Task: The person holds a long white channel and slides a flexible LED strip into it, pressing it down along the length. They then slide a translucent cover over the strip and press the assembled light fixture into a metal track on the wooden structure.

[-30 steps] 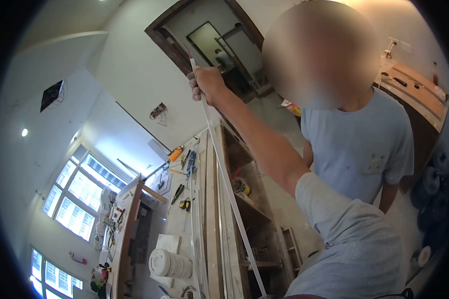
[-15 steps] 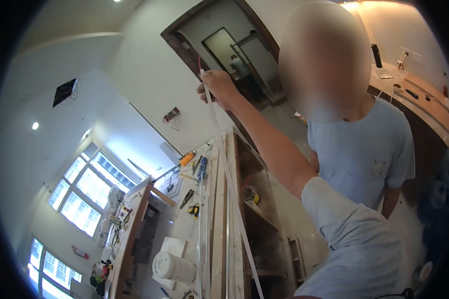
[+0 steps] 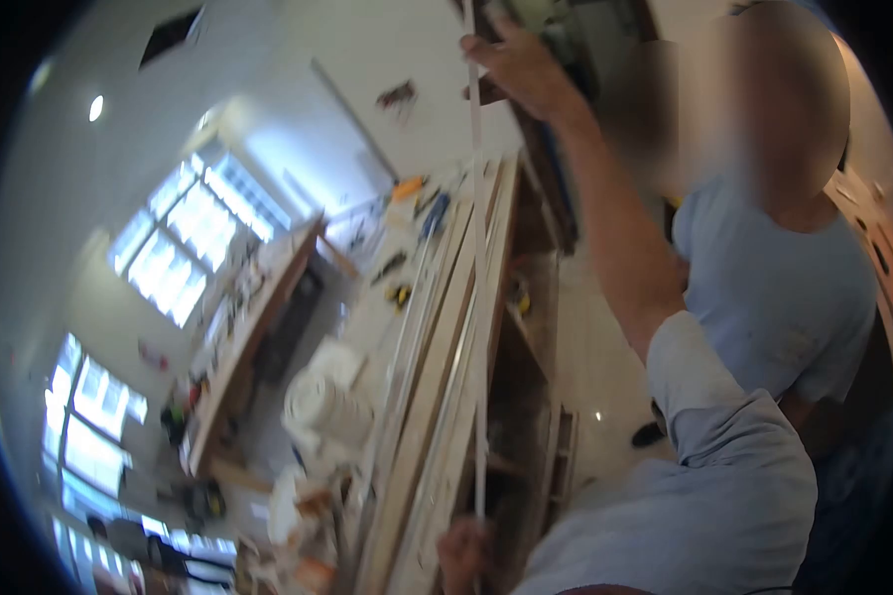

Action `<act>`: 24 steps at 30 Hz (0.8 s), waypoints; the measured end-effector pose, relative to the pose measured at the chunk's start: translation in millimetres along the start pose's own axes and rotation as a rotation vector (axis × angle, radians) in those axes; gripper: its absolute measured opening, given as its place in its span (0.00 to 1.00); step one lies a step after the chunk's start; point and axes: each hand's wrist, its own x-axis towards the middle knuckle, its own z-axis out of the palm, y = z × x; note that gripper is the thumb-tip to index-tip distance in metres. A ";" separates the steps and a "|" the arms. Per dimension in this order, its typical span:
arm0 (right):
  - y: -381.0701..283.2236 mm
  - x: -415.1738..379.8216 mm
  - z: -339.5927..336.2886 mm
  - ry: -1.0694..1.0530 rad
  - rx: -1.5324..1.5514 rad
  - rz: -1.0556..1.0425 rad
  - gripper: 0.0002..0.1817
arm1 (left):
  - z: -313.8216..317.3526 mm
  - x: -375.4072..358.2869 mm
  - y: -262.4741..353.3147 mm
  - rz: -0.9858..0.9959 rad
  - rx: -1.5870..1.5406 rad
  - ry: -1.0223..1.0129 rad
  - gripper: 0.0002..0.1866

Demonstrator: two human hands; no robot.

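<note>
A long, thin white LED strip [image 3: 480,297] runs almost straight down the middle of the view, in front of the workbench. Near its upper part, my right hand [image 3: 528,71] has its fingers around the strip, with one finger pointing upward. My right arm stretches up from the lower right in a grey sleeve. Low in the view, my left hand [image 3: 463,555] is closed around the strip's lower part, blurred by motion. The strip's upper end lies beyond the top edge of the view.
Long boards [image 3: 417,397] lie along the workbench beside a white tub [image 3: 329,409], pliers [image 3: 391,266] and a yellow-black tape measure [image 3: 399,295]. A person in a light blue shirt [image 3: 774,278] stands close at my right. A second table [image 3: 258,342] stands toward the windows.
My view has swung, so the bench sits higher in it. My left hand has come into view on the strip. The strip's red-wired end has left the view at the top.
</note>
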 end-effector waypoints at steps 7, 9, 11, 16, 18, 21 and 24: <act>46.3 -282.8 90.1 -0.316 0.195 0.372 0.30 | 13.5 95.8 73.9 -0.181 -0.356 0.073 0.17; 40.7 -328.9 105.0 -0.260 0.389 0.645 0.36 | 22.2 106.4 72.0 -0.157 -0.425 0.065 0.17; 37.9 -330.3 116.4 -0.226 0.305 0.693 0.31 | 28.4 116.6 64.5 -0.156 -0.424 0.038 0.19; 71.2 -324.0 122.6 -0.147 0.199 0.776 0.13 | 53.5 118.1 59.1 -0.263 -0.400 -0.009 0.18; 110.2 -330.3 122.6 -0.140 0.072 0.685 0.15 | 59.3 111.9 46.3 -0.287 -0.398 0.003 0.17; 170.8 -326.2 123.7 -0.112 -0.089 0.608 0.18 | 57.1 74.3 23.6 -0.333 -0.367 -0.079 0.14; 230.6 -310.7 124.0 -0.035 -0.131 0.623 0.19 | 44.0 16.1 23.5 -0.441 -0.356 -0.102 0.13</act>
